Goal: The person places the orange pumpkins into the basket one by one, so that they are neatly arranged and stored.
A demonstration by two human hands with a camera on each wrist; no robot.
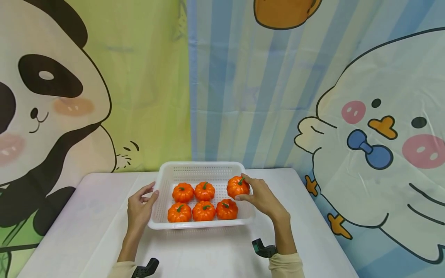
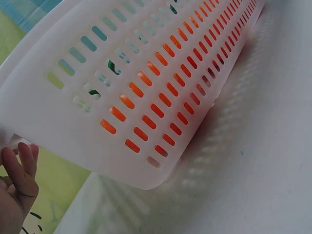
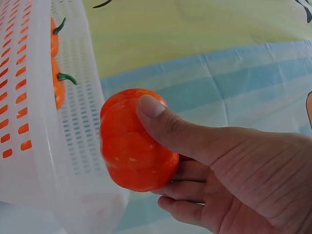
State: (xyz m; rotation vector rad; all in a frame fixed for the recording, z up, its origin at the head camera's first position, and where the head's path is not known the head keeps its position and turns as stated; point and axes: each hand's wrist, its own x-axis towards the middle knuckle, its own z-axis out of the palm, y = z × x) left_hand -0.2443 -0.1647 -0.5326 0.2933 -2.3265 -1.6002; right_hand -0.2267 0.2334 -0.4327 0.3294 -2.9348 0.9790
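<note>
A small orange pumpkin (image 1: 237, 187) with a green stem is pinched between the thumb and fingers of my right hand (image 1: 261, 196), above the right end of a white plastic basket (image 1: 175, 226). The right wrist view shows the thumb laid across the pumpkin (image 3: 134, 146), with fingers behind and under it. Several more pumpkins (image 1: 203, 211) sit in the basket in two rows, stems up. My left hand (image 1: 140, 210) holds the basket's left rim, thumb and fingertips at the edge. In the left wrist view its fingers (image 2: 22, 168) are bent at the basket's end, partly cut off by the frame.
The basket stands on a white-covered table (image 1: 222, 251), near its back edge. Behind hangs a printed curtain (image 1: 149, 77) with a panda and a white bird. Slots in the basket wall (image 2: 58, 122) show orange through them.
</note>
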